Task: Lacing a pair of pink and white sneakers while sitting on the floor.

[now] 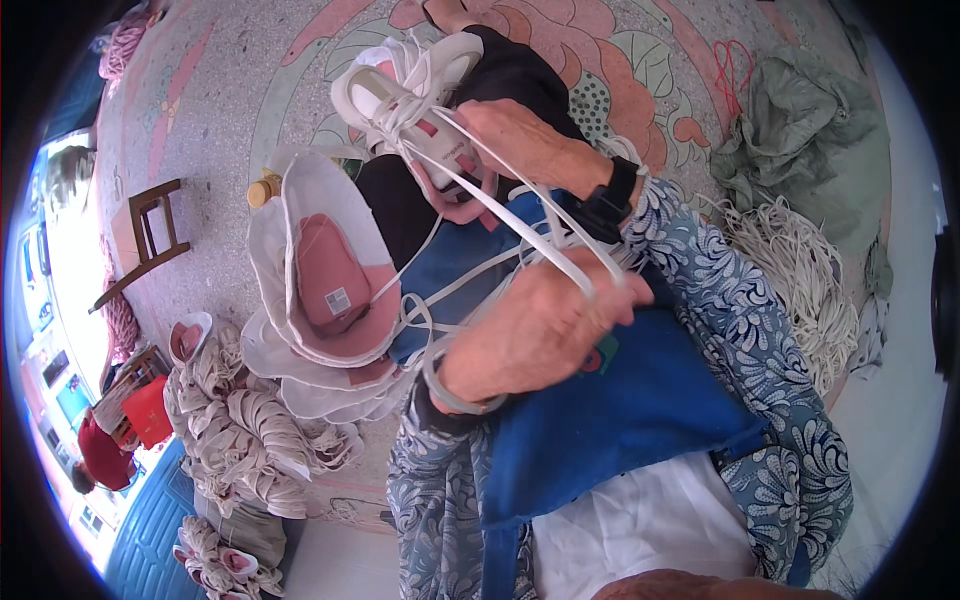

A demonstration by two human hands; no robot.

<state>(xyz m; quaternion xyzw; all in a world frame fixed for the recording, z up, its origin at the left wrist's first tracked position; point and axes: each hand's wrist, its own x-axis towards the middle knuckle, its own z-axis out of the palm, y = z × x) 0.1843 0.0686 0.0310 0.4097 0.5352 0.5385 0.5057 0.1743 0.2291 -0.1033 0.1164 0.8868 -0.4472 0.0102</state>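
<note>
Here's the white sneaker (437, 150), pink patches on it, up over the person's dark-trousered lap, and both hands are on the body side of it. The right hand (520, 145) lies right against the sneaker's right flank, fingers bent down over it; I can't tell how firmly they grip, since the tips are hidden. And look at the left hand (530, 325): well apart from the right, nearer the body than the sneaker, fist closed around the white laces (525, 230). 2 strands stretch straight from the sneaker's front to that fist, crossing just beside the right wrist.

Below the sneaker, towards the body, spreads the blue apron (640, 430). Left of the sneaker and nearer the body, a stack of white shoe pieces (265, 250) with pink insides leans by the knees. Well to the sneaker's right sit a crumpled grey-green cloth (790, 130) and a heap of pale cords (790, 290).
</note>
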